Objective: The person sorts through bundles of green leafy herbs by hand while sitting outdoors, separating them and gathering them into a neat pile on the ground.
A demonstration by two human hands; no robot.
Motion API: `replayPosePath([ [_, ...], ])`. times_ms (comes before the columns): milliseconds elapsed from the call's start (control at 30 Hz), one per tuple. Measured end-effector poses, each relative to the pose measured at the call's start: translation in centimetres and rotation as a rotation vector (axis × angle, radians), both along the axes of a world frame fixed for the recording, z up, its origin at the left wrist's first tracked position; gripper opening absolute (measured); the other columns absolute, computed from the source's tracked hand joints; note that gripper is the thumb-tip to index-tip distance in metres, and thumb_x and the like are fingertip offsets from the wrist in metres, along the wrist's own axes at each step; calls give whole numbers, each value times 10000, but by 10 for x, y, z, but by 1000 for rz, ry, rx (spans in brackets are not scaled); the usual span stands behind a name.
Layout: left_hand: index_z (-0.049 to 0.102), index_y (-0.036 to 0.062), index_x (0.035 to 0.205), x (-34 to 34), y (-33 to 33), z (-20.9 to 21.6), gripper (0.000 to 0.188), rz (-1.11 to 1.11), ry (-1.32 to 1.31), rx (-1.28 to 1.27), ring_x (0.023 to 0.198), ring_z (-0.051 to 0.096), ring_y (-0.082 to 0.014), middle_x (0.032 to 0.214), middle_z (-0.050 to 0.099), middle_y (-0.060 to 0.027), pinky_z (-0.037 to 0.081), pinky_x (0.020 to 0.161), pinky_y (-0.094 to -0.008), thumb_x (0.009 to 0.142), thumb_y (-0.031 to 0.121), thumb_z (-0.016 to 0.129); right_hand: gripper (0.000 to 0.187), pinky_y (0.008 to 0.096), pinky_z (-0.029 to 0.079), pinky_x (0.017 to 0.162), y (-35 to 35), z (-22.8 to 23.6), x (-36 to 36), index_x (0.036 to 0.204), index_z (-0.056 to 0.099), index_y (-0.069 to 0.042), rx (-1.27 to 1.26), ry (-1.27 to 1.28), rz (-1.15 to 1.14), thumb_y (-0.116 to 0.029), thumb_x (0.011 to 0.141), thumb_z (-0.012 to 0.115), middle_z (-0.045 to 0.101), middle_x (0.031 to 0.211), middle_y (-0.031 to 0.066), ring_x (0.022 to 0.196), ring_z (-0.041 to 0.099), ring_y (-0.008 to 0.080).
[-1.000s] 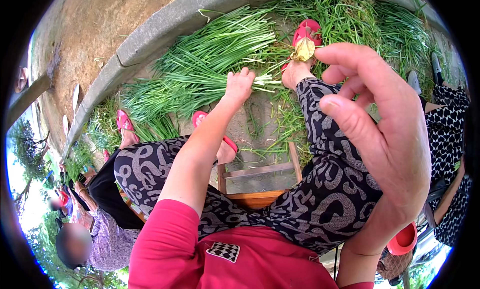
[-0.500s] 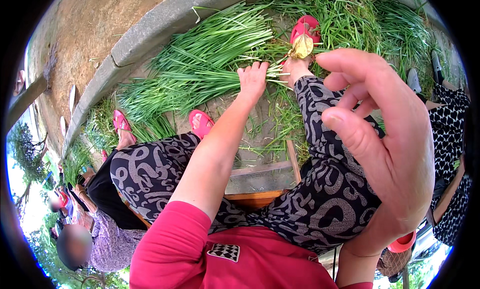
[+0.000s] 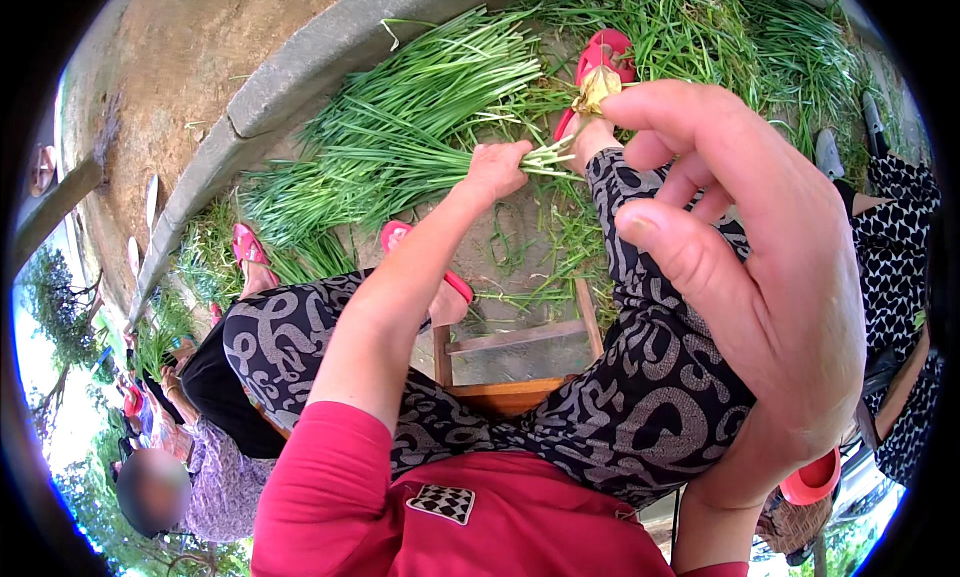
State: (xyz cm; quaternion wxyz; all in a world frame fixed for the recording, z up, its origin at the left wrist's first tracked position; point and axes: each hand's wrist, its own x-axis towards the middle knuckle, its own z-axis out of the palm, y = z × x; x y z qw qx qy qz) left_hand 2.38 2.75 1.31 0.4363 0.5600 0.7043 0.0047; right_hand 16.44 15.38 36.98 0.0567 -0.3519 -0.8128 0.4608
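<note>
Clasps green stalks (image 3: 552, 160) in a newly tightened left hand (image 3: 497, 170), bunching them, with the right hand (image 3: 770, 247) curved wide.

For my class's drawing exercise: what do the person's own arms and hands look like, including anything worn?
The left hand and right hand are bare, with no glove, ring or watch visible. A short crimson fabric sleeve covers the left upper arm; a matching right sleeve barely shows.

There is one held bunch of green stalks (image 3: 550, 159), one yellowish leaf-like piece (image 3: 597, 90), one wooden stool (image 3: 512, 394), one checkered patch (image 3: 441, 504), and two red sandals (image 3: 604, 45) on the wearer.
</note>
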Motion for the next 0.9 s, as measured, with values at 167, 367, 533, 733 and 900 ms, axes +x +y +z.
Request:
replayPosePath([
  [167,532,196,1139,-17,-5,28,460,-189,-156,19,922,613,-274,905,661,-69,376,804,-420,718,300,685,353,257,444,626,-3,1,2,1134,545,-2,-22,34,4,-106,802,608,599,882,91,696,529,149],
  [367,573,200,1110,-46,-23,60,417,-162,-154,269,926,609,-254,935,649,-61,399,787,-415,721,291,695,286,257,441,600,-4,-6,2,1094,521,15,92,103,142,-80,830,574,568,774,81,660,538,142],
  [533,582,75,1136,-85,-11,181,325,-63,-504,35,956,557,-132,1038,621,-35,455,851,-296,816,96,634,247,279,442,579,-3,-14,5,1056,507,23,152,139,183,-108,852,552,555,738,94,637,581,159],
  [733,640,123,1037,-97,-20,297,213,285,-415,64,837,540,-109,878,601,-3,442,793,-286,834,187,655,264,327,445,598,-5,-21,-1,1038,509,23,162,131,218,-166,860,553,563,745,111,667,590,201],
  [900,647,100,1002,-104,-36,354,214,485,-456,304,869,553,-119,918,597,3,431,837,-296,816,207,659,283,340,443,650,-9,-25,-10,1040,518,24,257,180,236,-187,857,558,564,762,109,715,559,214],
])
